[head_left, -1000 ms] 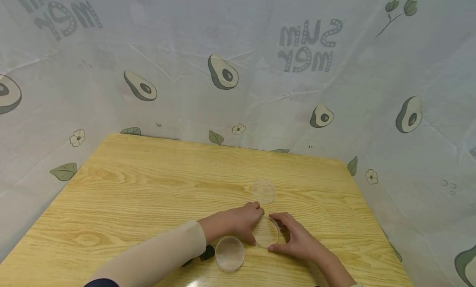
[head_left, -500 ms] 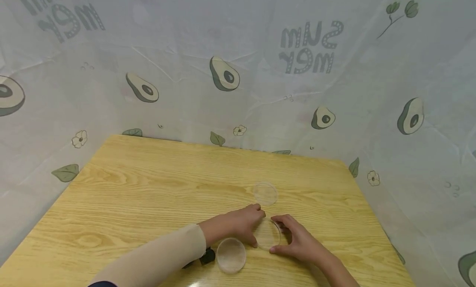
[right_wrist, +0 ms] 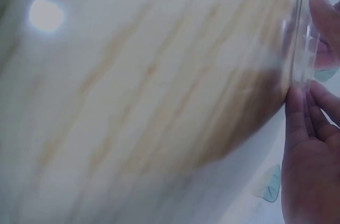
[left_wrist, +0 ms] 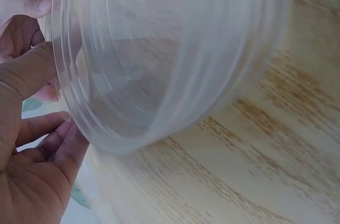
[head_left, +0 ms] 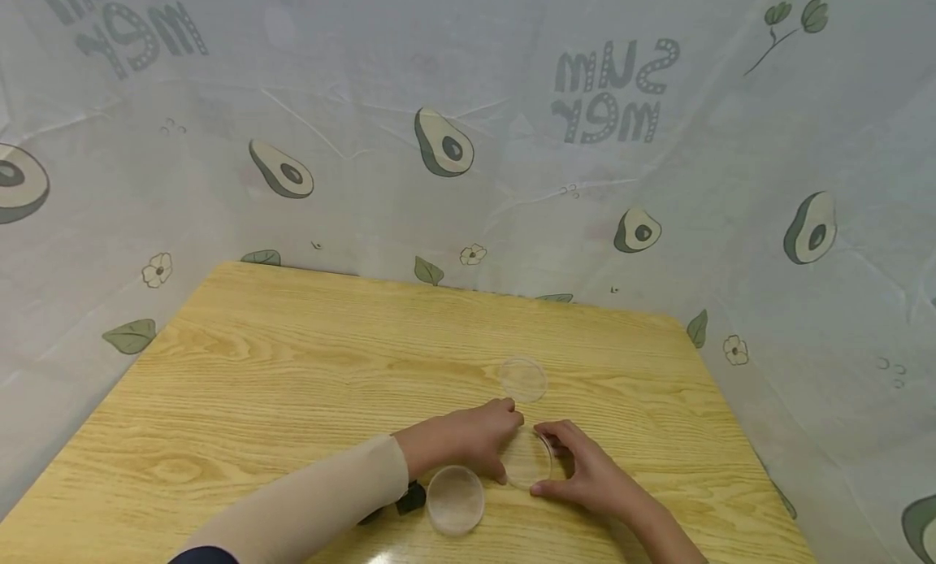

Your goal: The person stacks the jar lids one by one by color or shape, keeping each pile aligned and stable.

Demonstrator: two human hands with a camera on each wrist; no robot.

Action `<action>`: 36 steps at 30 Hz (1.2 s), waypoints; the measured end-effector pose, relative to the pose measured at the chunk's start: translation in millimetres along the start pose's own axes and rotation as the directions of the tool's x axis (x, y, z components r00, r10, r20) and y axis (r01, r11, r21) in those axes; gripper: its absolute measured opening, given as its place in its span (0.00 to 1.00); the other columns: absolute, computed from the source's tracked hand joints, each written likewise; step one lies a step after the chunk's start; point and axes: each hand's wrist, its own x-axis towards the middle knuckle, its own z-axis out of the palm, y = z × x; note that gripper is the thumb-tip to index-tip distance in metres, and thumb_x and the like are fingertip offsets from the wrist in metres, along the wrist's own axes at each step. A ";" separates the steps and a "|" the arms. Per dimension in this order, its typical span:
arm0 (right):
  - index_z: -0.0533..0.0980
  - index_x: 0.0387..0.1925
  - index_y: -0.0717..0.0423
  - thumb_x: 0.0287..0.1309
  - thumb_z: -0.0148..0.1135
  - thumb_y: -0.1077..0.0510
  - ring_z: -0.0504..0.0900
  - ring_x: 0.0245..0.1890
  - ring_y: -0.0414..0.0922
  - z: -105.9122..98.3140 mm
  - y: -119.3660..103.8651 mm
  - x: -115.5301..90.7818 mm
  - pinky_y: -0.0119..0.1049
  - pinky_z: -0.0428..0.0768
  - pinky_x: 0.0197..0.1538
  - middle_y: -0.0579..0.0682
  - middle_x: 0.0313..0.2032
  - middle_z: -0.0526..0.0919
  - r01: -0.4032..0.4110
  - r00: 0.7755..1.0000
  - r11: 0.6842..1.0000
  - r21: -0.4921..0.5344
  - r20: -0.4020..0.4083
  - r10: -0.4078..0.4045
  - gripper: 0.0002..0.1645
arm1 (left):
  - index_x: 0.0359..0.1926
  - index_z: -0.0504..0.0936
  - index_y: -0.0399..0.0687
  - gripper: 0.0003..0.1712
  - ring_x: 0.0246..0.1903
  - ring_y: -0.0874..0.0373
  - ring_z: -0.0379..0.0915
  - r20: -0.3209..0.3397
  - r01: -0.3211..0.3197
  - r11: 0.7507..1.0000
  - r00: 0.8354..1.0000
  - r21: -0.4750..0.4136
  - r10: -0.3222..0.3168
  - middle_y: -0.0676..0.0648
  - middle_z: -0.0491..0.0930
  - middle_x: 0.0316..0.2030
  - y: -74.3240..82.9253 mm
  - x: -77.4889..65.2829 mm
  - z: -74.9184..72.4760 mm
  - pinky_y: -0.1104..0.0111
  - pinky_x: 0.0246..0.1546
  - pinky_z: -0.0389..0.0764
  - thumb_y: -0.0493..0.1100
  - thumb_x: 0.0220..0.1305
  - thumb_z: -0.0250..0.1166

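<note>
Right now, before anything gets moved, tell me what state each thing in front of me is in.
Middle clear round piece: held at its edges
Left hand: gripping that piece's left side
Right hand: gripping its right side
Near clear container: on the table, unheld; lidded or not, unclear
Far clear disc: lying flat, unheld
Patterned sheet: hanging, creased

Yellow wood-grain table (head_left: 307,369) — avocado-print sheet (head_left: 366,198) behind.

Yellow wood-grain tabletop (head_left: 292,369), bearing clear round plastic tub (head_left: 455,501) at near side, thin clear disc (head_left: 523,379) farther back
</note>
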 end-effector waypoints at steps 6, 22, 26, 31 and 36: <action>0.72 0.69 0.54 0.55 0.77 0.36 0.80 0.56 0.45 -2.2 -4.7 -1.2 0.38 0.82 0.62 0.47 0.56 0.77 -0.001 1.000 0.999 -0.034 -0.004 0.000 0.47 | 0.62 0.78 0.47 0.41 0.57 0.61 0.76 0.005 -0.002 1.000 1.000 0.007 0.002 0.47 0.75 0.61 2.4 0.2 -1.9 0.72 0.54 0.82 0.56 0.51 0.84; 0.73 0.67 0.60 0.53 0.80 0.39 0.80 0.59 0.45 -4.4 -11.0 -21.2 0.32 0.83 0.61 0.53 0.59 0.78 0.037 0.998 0.999 0.011 -0.053 -0.036 0.48 | 0.63 0.77 0.47 0.44 0.56 0.61 0.75 0.031 -0.045 0.993 0.999 0.106 0.042 0.49 0.74 0.60 21.0 -0.5 -1.6 0.75 0.52 0.81 0.59 0.50 0.84; 0.72 0.67 0.59 0.54 0.79 0.39 0.78 0.60 0.40 -4.9 -12.1 -28.1 0.30 0.83 0.61 0.53 0.60 0.77 0.026 0.999 1.000 0.015 -0.046 -0.025 0.47 | 0.63 0.77 0.47 0.42 0.55 0.60 0.74 0.048 -0.031 0.994 0.998 0.108 0.026 0.49 0.74 0.60 29.5 -2.7 -1.6 0.74 0.48 0.82 0.58 0.52 0.83; 0.71 0.69 0.52 0.55 0.77 0.36 0.79 0.60 0.40 -5.3 -15.1 -36.4 0.31 0.82 0.60 0.50 0.62 0.76 -0.082 0.997 0.996 0.030 -0.006 0.083 0.47 | 0.63 0.77 0.48 0.42 0.54 0.61 0.73 0.066 -0.034 0.995 0.997 0.098 0.028 0.50 0.73 0.61 37.4 -6.1 -1.6 0.74 0.46 0.81 0.58 0.52 0.83; 0.72 0.69 0.51 0.53 0.77 0.34 0.80 0.59 0.39 -3.3 -14.4 -43.6 0.31 0.81 0.59 0.50 0.63 0.77 -0.125 0.992 0.992 0.002 0.002 0.125 0.48 | 0.62 0.78 0.48 0.40 0.51 0.62 0.72 0.070 -0.079 0.992 0.995 0.102 0.072 0.51 0.73 0.59 39.4 -4.3 8.8 0.74 0.46 0.81 0.59 0.54 0.82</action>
